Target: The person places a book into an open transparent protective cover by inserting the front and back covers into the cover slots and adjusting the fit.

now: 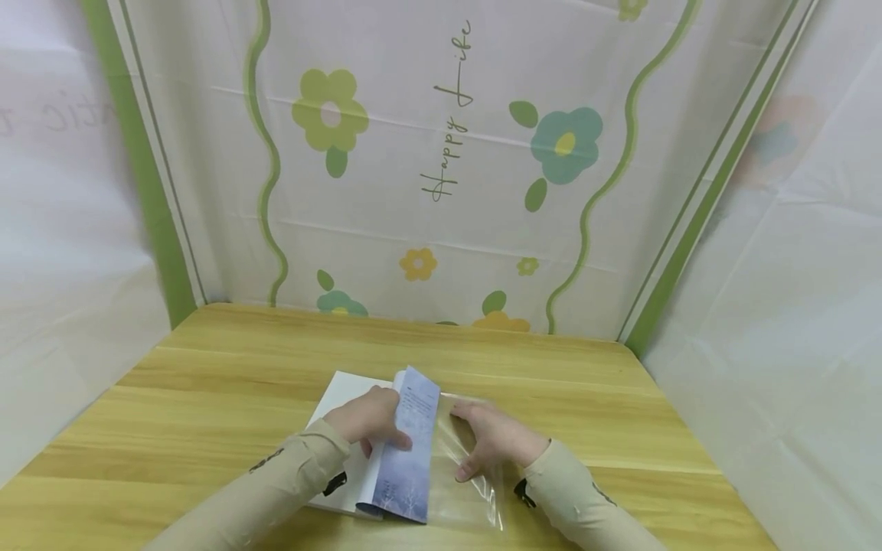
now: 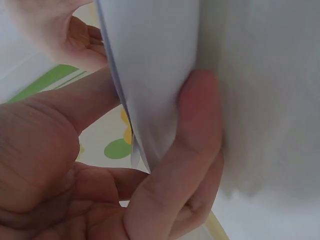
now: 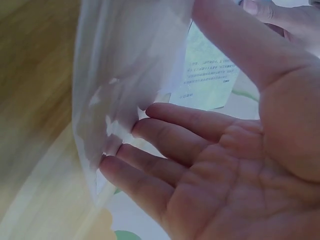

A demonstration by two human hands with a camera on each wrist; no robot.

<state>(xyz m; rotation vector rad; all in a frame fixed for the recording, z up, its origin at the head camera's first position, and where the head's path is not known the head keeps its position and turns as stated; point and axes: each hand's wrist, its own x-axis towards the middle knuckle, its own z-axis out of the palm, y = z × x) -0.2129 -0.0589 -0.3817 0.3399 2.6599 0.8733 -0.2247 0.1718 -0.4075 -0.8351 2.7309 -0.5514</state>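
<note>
A book lies on the wooden table, its white page (image 1: 351,386) facing up on the left. My left hand (image 1: 370,417) pinches the book's blue-purple cover (image 1: 413,459), which is lifted and curved, with small print and pale trees on it. In the left wrist view, the thumb is on the outer side of the cover (image 2: 150,65) and the fingers (image 2: 200,110) are on its white inner side. A clear plastic sheet (image 1: 465,501) extends from the cover to the right. My right hand (image 1: 501,438) rests on it, with extended fingertips touching the plastic (image 3: 120,65) in the right wrist view.
The wooden table (image 1: 586,413) reaches back to a hanging white cloth (image 1: 386,199) printed with flowers and green wavy lines. More pale cloth (image 1: 779,306) hangs along the right side and the left side.
</note>
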